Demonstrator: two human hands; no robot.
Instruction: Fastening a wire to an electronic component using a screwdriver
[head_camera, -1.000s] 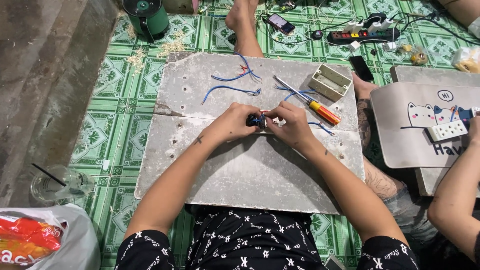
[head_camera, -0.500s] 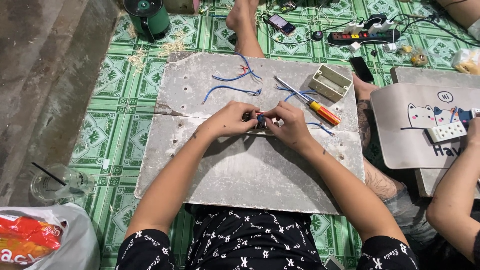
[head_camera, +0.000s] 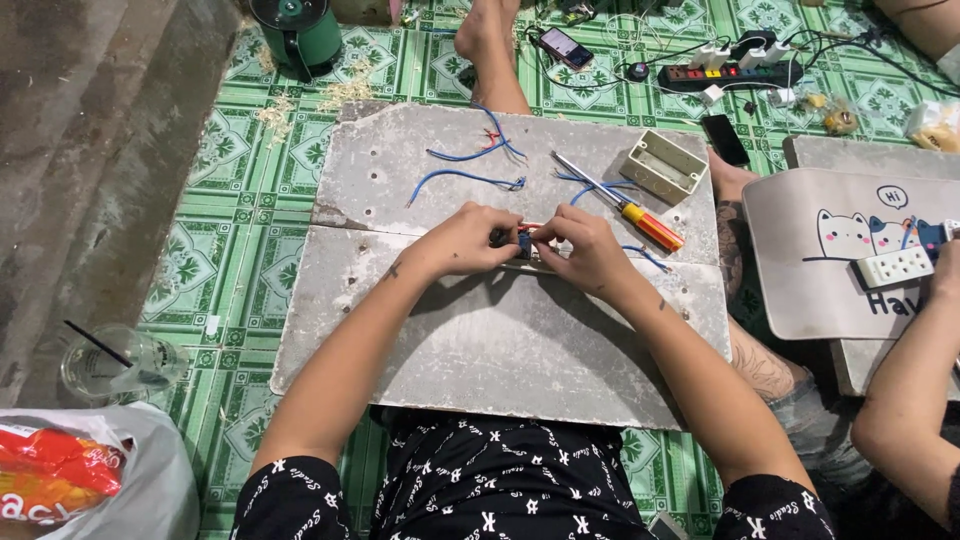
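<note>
1. The left hand (head_camera: 462, 240) and the right hand (head_camera: 580, 248) meet over the middle of a grey board (head_camera: 480, 350) that lies on a green patterned mat (head_camera: 240, 250).
2. Between them they hold a small dark part (head_camera: 522, 243) with blue and red on it, just above the board's surface; its exact kind is too small to tell.
3. The left fingers curl narrowly around the part's left end, thumb and fingertips pinching it.
4. The right fingers close on its right end in a tight pinch, knuckles raised.
5. A screwdriver (head_camera: 625, 203) with an orange and yellow handle lies on the board just beyond the right hand, tip pointing away to the left.
6. A beige box (head_camera: 663, 166), open side up, sits near the board's far right corner, beside the screwdriver.
7. Loose blue wires (head_camera: 465, 180) lie on the far part of the board, well apart from the hands.
8. A power strip (head_camera: 730, 72) with plugs in it lies on the mat beyond the board; a phone (head_camera: 565, 45) is to its left.
9. A green pot (head_camera: 297, 30) stands at the mat's far left.
10. A plastic cup (head_camera: 105, 365) with a black straw stands at the near left, above a bag (head_camera: 90, 480).
11. At the right, another person's arm (head_camera: 915, 400) reaches to a white socket (head_camera: 893, 266) on a second board with a cat picture.
</note>
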